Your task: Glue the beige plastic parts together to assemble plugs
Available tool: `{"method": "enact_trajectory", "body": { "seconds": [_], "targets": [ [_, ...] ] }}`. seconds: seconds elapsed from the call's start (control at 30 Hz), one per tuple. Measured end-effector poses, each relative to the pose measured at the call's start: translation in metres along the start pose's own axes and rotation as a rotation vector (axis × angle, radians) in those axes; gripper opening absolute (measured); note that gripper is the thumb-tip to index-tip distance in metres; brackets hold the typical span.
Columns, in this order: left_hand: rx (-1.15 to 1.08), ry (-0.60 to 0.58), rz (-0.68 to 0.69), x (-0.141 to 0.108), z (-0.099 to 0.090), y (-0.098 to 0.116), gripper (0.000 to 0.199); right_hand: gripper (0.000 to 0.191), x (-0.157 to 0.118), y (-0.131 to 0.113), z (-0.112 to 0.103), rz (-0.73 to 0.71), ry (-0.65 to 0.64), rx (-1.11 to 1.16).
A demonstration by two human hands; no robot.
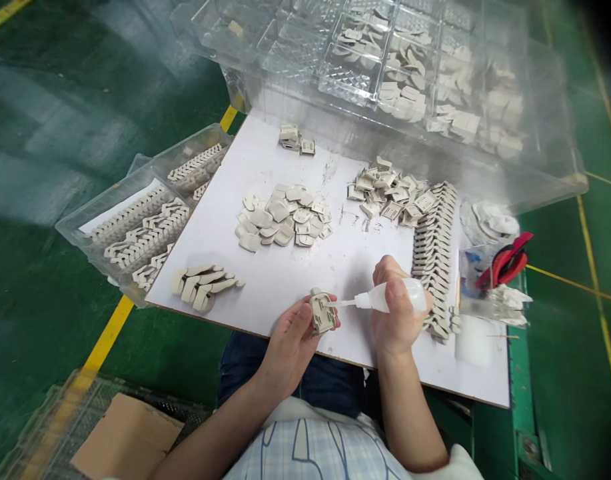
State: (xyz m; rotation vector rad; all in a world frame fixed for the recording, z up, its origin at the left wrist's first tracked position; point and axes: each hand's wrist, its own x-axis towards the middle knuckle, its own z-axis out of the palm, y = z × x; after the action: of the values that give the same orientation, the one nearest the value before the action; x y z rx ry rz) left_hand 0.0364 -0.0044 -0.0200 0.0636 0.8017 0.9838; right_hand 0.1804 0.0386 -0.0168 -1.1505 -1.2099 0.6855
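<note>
Near the board's front edge, my left hand (292, 343) is closed around a small beige plastic part (323, 315) with slots and raised edges. My right hand (398, 313) grips a white squeeze bottle (382, 297) with a thin nozzle. The nozzle points left, its tip at the upper part of the beige piece; whether it touches cannot be made out. Ahead of my hands lies a pile of flat rounded beige covers (285, 217). A heap of slotted beige pieces (390, 190) is farther right. Beside my right hand runs a long row of stacked beige parts (435, 257).
A clear compartment tray (305, 100) with beige pieces spans the back. Another clear tray (92, 250) sits left of the white board (265, 287). Joined beige parts (204, 287) lie front left, a few slotted pieces (298, 140) behind. Red-handled pliers (504, 261) stand in a right-side container.
</note>
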Motion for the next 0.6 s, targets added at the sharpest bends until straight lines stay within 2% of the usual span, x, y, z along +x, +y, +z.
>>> {"method": "enact_trajectory", "body": {
  "seconds": [0.17, 0.37, 0.6],
  "targets": [
    [0.003, 0.002, 0.011, 0.0001, -0.0002, -0.0002, 0.048, 0.054, 0.0003, -0.0008, -0.0021, 0.015, 0.013, 0.032],
    [-0.016, 0.024, 0.009, 0.0004, 0.0013, 0.0001, 0.047, 0.053, -0.0024, 0.0012, -0.0015, -0.027, -0.101, 0.067],
    [-0.023, 0.039, 0.001, 0.0004, 0.0029, 0.0007, 0.047, 0.05, -0.0025, 0.0041, -0.0015, -0.041, -0.094, 0.131]
  ]
}}
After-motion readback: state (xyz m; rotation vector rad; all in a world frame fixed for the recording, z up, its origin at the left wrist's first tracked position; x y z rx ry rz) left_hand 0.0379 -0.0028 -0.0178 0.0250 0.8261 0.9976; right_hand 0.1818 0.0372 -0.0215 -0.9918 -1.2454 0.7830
